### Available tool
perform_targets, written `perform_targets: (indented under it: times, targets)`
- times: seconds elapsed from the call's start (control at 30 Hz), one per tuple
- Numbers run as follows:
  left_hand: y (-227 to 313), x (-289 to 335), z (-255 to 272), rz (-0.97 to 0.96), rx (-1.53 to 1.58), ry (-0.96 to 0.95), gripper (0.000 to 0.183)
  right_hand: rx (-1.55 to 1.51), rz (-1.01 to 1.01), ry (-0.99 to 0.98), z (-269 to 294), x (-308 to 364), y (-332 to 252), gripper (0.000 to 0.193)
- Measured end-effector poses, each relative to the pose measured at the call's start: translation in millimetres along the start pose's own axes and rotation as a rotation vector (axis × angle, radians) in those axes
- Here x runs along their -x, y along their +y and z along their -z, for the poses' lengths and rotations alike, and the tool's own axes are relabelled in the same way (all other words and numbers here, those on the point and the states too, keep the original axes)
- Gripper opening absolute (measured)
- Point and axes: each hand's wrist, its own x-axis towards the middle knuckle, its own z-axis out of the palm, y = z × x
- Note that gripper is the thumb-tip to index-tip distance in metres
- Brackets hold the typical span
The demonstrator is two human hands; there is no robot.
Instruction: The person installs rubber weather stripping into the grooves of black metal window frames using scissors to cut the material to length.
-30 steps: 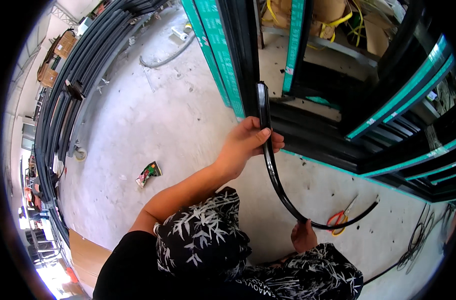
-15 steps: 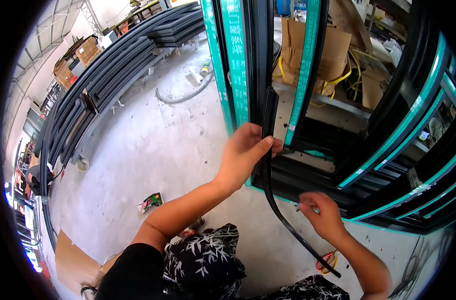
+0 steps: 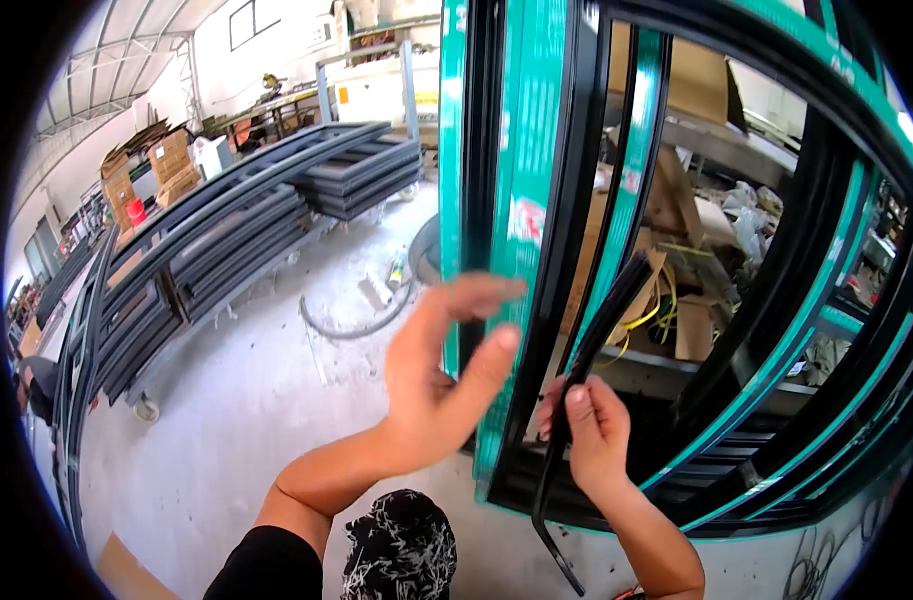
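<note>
My right hand (image 3: 598, 430) pinches a long black rubber strip (image 3: 616, 312) between thumb and fingers. The strip's upper end leans up and to the right across the opening of a tall black window frame, while its tail hangs below the hand and bends toward the floor. To the left, my left hand (image 3: 441, 375) is raised with thumb and fingers apart and nothing in it; it is slightly blurred. Behind that hand stands the frame's upright, covered in green protective film (image 3: 531, 150). Other black frame bars with green strips curve away on the right.
Dark grey frames (image 3: 241, 235) lie stacked on a wheeled cart at the left. On the floor are a curved grey hose (image 3: 348, 333) and a small bottle (image 3: 397, 270). Cardboard with yellow straps (image 3: 691, 325) shows through the frame. Thin cables (image 3: 811, 575) lie at the lower right.
The strip has passed from my left hand to my right, which has moved up and left to grip it. My left hand has let go and moved left. The view has tilted up.
</note>
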Motion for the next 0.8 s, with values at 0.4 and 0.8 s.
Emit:
perform_targets:
  times: [0.4, 0.8]
  targets:
    - [11, -206, -12, -0.097, 0.032, 0.085, 0.065, 0.124, 0.191, 0.128, -34, -119, -122, 0.029]
    - [7, -205, -54, -0.190, -0.213, 0.376, 0.040, 0.186, 0.222, 0.053, -16, -151, -110, 0.033]
